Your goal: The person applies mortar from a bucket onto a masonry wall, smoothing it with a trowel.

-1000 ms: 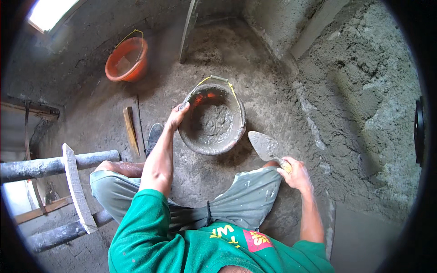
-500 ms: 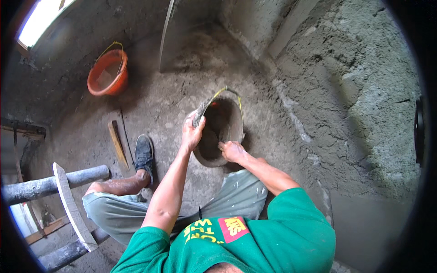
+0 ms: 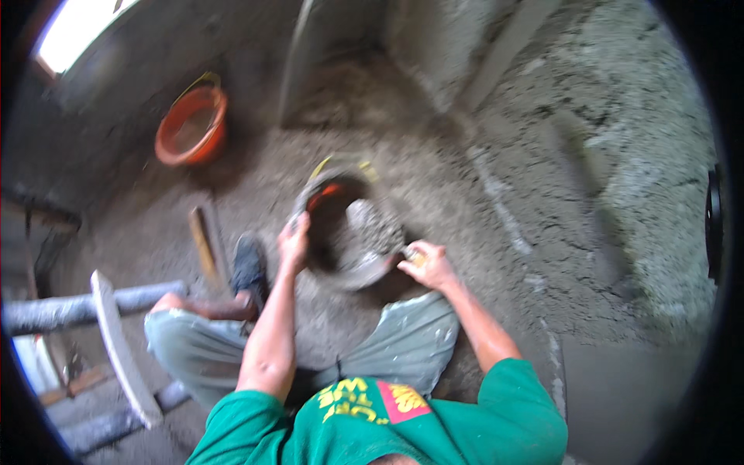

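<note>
Rising on the right, a rough grey wall (image 3: 659,194) is the largest item; below it spreads the stained floor (image 3: 248,174). The task's main vessel, a mortar-caked bucket (image 3: 353,280), sits ahead of the bent knees, mouth toward the wearer (base hidden, so flat or tipped cannot be told). A smaller-looking orange bucket (image 3: 211,141) stands well apart, far left. Next in size: the trowel (image 3: 419,259), its blade over the mouth of the first bucket, bearing a heap of wet mortar (image 3: 374,225).

Step in hand, by judgement: lifting a trowel load out of the bucket. The next move seems to call for a near-level blade and a steady rim, so that the heap clears the edge without sliding off.

Pose: both forearms reach forward from the lower edge, the left fairly straight, the right angled inward. Left hand (image 3: 294,244) pinches the bucket's left rim; exact thumb placement is blurred. Right hand (image 3: 430,266), just outside the opposite rim, is wrapped round the trowel's yellow handle, knuckles outward. Neither of the hands is spread.
</note>
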### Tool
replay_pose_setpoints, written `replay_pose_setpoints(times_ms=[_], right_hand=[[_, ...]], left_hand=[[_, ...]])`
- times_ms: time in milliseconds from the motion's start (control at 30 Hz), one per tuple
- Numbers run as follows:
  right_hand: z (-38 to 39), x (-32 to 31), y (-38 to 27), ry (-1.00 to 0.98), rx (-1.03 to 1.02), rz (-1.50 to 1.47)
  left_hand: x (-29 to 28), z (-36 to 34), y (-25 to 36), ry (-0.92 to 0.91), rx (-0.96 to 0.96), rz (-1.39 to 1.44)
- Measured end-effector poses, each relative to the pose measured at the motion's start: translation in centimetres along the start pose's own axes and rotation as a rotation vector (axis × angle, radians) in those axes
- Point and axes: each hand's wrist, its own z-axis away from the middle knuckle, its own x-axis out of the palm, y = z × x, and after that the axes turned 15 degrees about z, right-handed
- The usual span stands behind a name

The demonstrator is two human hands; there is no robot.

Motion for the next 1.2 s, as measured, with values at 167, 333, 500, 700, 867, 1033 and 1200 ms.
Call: replay_pose_setpoints(times_ms=[167, 333, 500, 700, 867, 1033, 1200], right_hand=[[-1.8, -8.6, -5.3, -0.033, -0.149, 0.202], [-4.9, -22.1, -11.1, -0.491, 0.019, 0.156], [-15.0, -38.5, -4.4, -0.522, 0.725, -0.006], [-14.6, -57.5, -10.4, 0.201, 0.655, 0.526], [-4.6, -52.0, -20.6, -0.015, 0.602, 0.458], [-1.7, -42.5, -32.1, -0.322, 0.115, 0.517], [-4.9, -36.8, -38.6, -0.417, 0.167, 0.668]], left_hand=[[-8.0, -6.0, -1.4, 0.011, 0.085, -0.304], [-6.8, -6.8, 2.1, -0.354, -0.155, -0.478], [0.3, 2.4, 0.9, -0.276, 0.109, -0.373], [1.7, 11.7, 19.0, -0.296, 0.279, -0.582], [-0.2, 18.0, 29.3, -0.306, -0.031, -0.727], [-0.7, 24.8, 43.3, -0.414, 0.147, -0.85], [2.3, 29.0, 58.9, -0.571, 0.178, -0.787]])
